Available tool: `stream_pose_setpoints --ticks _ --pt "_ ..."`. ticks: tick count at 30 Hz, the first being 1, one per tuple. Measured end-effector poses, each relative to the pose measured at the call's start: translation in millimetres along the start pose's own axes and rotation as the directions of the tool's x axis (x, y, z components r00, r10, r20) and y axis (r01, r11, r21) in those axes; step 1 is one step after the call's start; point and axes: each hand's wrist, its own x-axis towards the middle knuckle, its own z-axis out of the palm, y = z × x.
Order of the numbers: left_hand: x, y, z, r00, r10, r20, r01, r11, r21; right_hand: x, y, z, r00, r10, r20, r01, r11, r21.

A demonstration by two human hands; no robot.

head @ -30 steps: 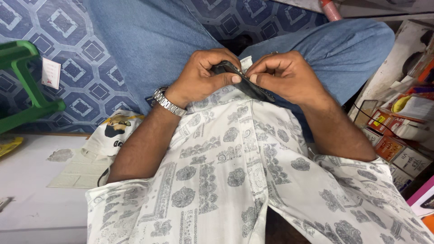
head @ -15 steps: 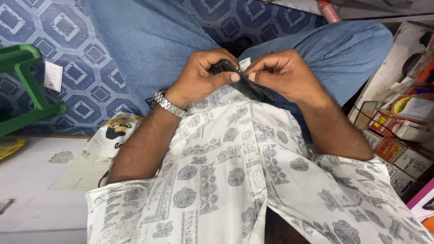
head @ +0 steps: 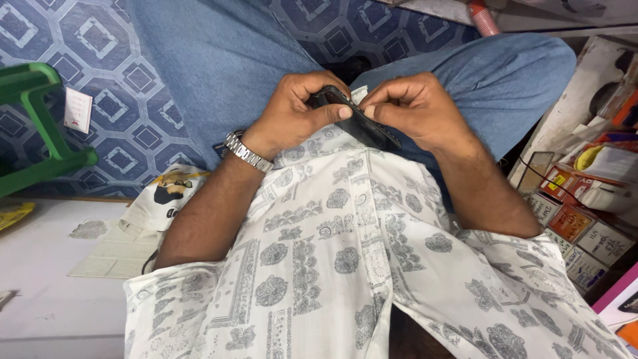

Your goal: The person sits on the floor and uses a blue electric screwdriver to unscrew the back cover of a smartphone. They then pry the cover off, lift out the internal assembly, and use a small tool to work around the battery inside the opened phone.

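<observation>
A flat black device like a phone [head: 362, 124] rests in my lap, over blue jeans [head: 219, 60] and above my white patterned shirt [head: 332, 259]. My left hand [head: 299, 110], with a metal watch [head: 247, 152] on its wrist, grips the device's upper end, thumb pressed across its face. My right hand [head: 411, 106] pinches the device's top edge beside a small white piece [head: 359, 95]. What lies under the fingers is hidden.
A green plastic stool [head: 40, 126] stands at the left on a blue patterned floor [head: 126, 113], with a small white card [head: 78, 110] beside it. Papers [head: 133, 226] lie at my left elbow. Boxes and packets [head: 585, 213] crowd the right side.
Both hands stay on the black device with only slight finger shifts. The view has barely moved.
</observation>
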Motion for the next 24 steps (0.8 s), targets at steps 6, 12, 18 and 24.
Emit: stream_pose_setpoints --ticks 6,12,18,24 --pt "-0.1 0.2 0.2 1.000 -0.001 -0.002 0.001 1.000 -0.014 -0.7 3.0 0.3 1.000 0.010 -0.008 -0.010 0.999 0.040" --pt "-1.3 0.2 0.7 0.999 -0.032 -0.012 0.032 0.999 0.001 0.6 4.5 1.2 1.000 0.000 -0.017 0.001 0.998 0.057" --pt "-0.6 0.1 0.6 0.999 -0.051 -0.014 0.050 0.997 -0.060 0.1 3.7 1.9 1.000 0.021 -0.018 -0.019 0.993 0.112" --pt "0.6 0.5 0.1 0.995 -0.101 -0.010 0.100 0.990 -0.102 2.3 5.2 3.3 1.000 0.004 -0.015 -0.003 0.995 0.097"
